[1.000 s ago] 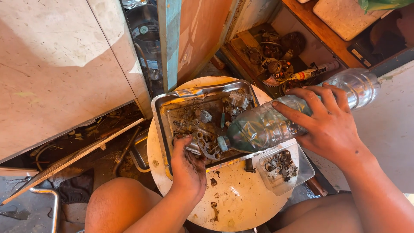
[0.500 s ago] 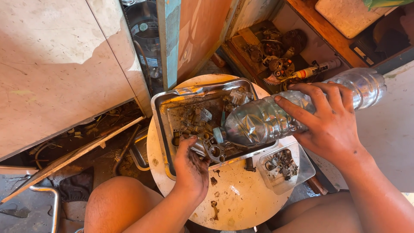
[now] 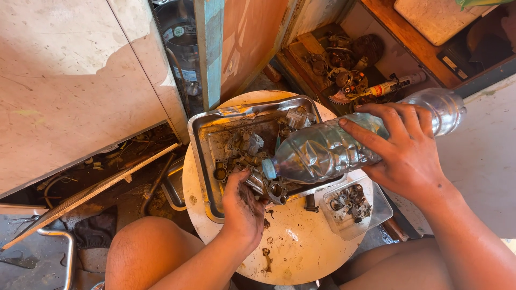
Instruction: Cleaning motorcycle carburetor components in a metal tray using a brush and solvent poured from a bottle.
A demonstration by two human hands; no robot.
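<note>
Right hand (image 3: pixel 409 156) wrapped over a clear plastic bottle (image 3: pixel 344 145), fingers spread across its ribbed side, grip closed on it. Bottle tilted down toward the left, blue cap (image 3: pixel 269 168) at the low end, just above the tray (image 3: pixel 203 140). Cap seemed still on; whether any liquid came out, could not tell.

Left hand (image 3: pixel 242 201) closed around a dirty metal part (image 3: pixel 267 187), held over the near edge of the tray, right under the bottle's cap. Fingers stained with dark grease.

Tray of dented metal, rectangular, set on a round white stool (image 3: pixel 301 252). More small metal parts (image 3: pixel 242 147) in the tray, mixed with grime. Beside the tray, on the right side of the stool, a small clear plastic container (image 3: pixel 376 207) with a few more pieces inside. Dark bits and stains scattered on the stool top.

Behind the stool, a wooden box (image 3: pixel 344 64) full of gears and old parts, with a small tube (image 3: pixel 389 86) lying near it. Bare knees visible at the bottom, one on each side of the stool.
</note>
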